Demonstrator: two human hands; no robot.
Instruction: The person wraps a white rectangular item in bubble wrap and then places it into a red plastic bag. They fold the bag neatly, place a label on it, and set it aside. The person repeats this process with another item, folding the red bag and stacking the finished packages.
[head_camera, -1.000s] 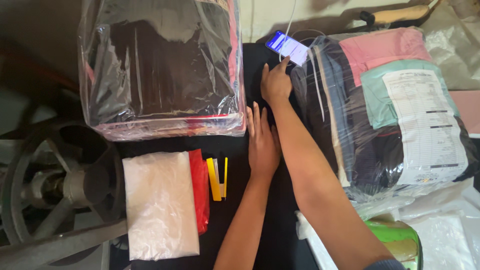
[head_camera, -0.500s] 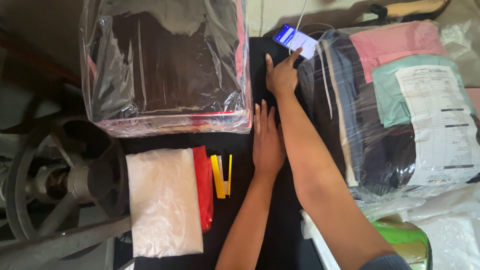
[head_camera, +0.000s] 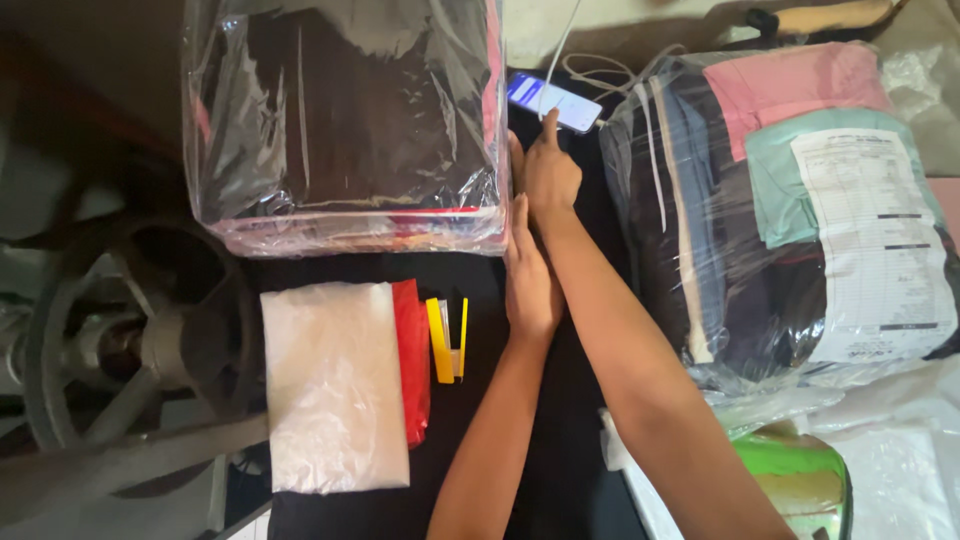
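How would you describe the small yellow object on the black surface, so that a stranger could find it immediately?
Start at the big clear plastic bag of dark clothes at the top left. Just below it lie a white plastic packet and a red packet. The yellow stapler sits between the red packet and the left hand; it is the only yellow thing there.

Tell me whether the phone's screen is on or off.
On: the phone screen glows blue-white, with the right hand forefinger at its edge.
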